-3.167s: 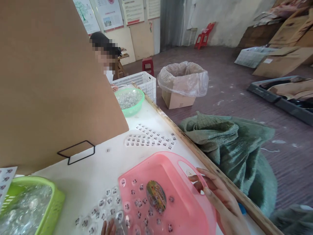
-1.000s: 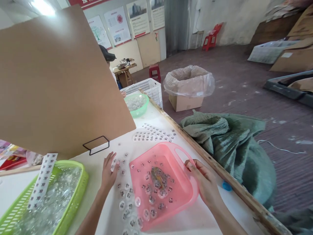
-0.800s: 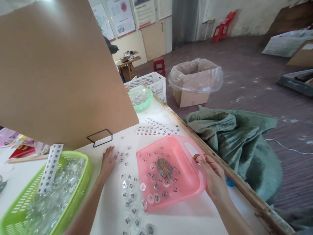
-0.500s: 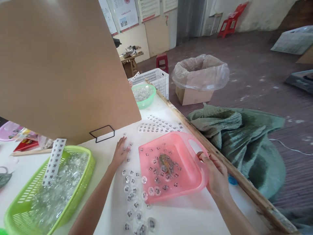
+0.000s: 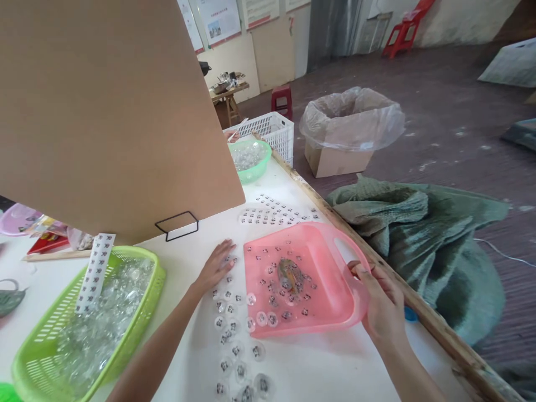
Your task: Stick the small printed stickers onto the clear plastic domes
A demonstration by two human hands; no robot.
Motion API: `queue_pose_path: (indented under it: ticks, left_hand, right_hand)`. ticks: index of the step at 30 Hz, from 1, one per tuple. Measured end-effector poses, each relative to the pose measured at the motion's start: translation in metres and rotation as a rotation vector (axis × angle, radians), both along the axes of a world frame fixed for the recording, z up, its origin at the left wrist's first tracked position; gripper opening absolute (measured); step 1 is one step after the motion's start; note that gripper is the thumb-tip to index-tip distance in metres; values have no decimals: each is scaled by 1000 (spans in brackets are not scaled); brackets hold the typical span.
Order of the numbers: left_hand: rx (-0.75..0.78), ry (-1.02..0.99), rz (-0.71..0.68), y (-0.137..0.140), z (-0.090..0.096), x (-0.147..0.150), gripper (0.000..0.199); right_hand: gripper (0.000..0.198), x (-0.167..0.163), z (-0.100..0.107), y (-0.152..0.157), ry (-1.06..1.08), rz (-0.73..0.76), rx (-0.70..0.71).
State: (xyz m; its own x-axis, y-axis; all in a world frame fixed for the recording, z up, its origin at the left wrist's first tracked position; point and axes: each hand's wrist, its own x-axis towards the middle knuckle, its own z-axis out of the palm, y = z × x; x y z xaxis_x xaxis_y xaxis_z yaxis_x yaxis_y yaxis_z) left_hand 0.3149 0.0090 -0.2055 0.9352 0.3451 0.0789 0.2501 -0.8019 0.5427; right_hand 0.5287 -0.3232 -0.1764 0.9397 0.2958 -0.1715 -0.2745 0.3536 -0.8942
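A pink plastic scoop (image 5: 322,273), shaped like a dustpan, rests on the white table with its flat mouth to the left. My right hand (image 5: 383,304) grips its loop handle on the right side. Small clear discs with black printed faces are scattered inside it, around a picture on its floor. My left hand (image 5: 215,268) lies palm down with fingers stretched out, over several of the same discs just left of the scoop's mouth. More clear discs (image 5: 235,350) form a loose band from there toward the near edge.
A green basket (image 5: 157,279) of clear pieces stands at left, a printed sticker strip (image 5: 95,273) on it. Sticker sheets (image 5: 276,215) lie beyond the scoop. A brown board (image 5: 125,123) rises behind. Another person's hand (image 5: 231,135) shows near a green bowl (image 5: 266,167). Wooden edging (image 5: 444,340) borders the right side.
My left hand has moved a little toward the scoop and nearer to me, over the discs. My right hand keeps its hold on the scoop. The view has shifted slightly.
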Motion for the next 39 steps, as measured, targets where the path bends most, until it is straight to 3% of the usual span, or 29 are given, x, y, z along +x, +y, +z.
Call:
queue_pose_path:
  ticks: [3, 6, 13, 18, 25, 29, 34, 36, 39]
  left_hand:
    - [-112, -118, -33, -28, -5, -6, 55]
    - [-238, -219, 38, -52, -7, -3, 54]
    - [-529, -384, 218, -100, 9, 12, 55]
    - [-582, -403, 254, -109, 11, 24, 55]
    - [-745, -440, 275, -115, -3, 37, 63]
    - [-731, -359, 230, -132, 2, 48, 60]
    - [-629, -265, 58, -143, 32, 53, 62]
    - [-555, -280, 23, -138, 42, 42, 64]
    - [-434, -292, 104, -125, 45, 5, 62]
  right_hand:
    - [32, -3, 0, 1, -47, 49, 3]
    - [30, -6, -3, 2, -42, 88, -10]
    - [28, -7, -8, 4, -49, 135, 10]
    - [29, -5, -5, 3, 22, 97, 41]
    - [28, -4, -2, 4, 49, 98, 50]
    - [26, -5, 0, 4, 46, 108, 63]
    - [28, -4, 1, 3, 23, 118, 53]
    - [29, -2, 0, 2, 5, 120, 32]
    - [30, 4, 0, -1, -9, 133, 21]
